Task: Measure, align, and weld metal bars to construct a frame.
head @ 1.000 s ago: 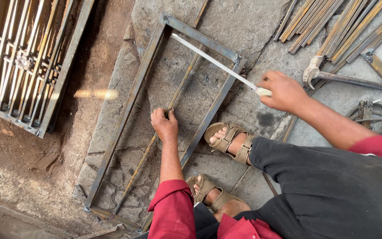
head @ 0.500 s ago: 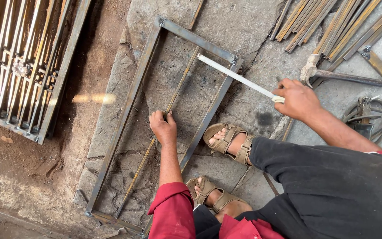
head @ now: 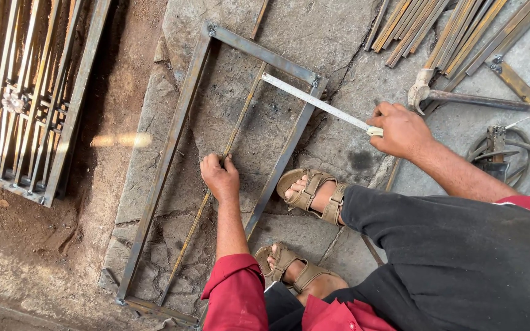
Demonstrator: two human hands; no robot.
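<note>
Steel frame [head: 173,147], left hand [head: 219,178] on rod [head: 240,122]

Metalwork yard: steel frame [head: 173,153], bar stock [head: 437,30], hammer [head: 461,98].

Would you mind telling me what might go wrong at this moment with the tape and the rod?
The tape is stretched from the frame corner to the right hand; its hook might slip off and snap back. The left hand alone pins the thin rod, so it may shift. Sandalled toes sit beside the frame's edge.
</note>
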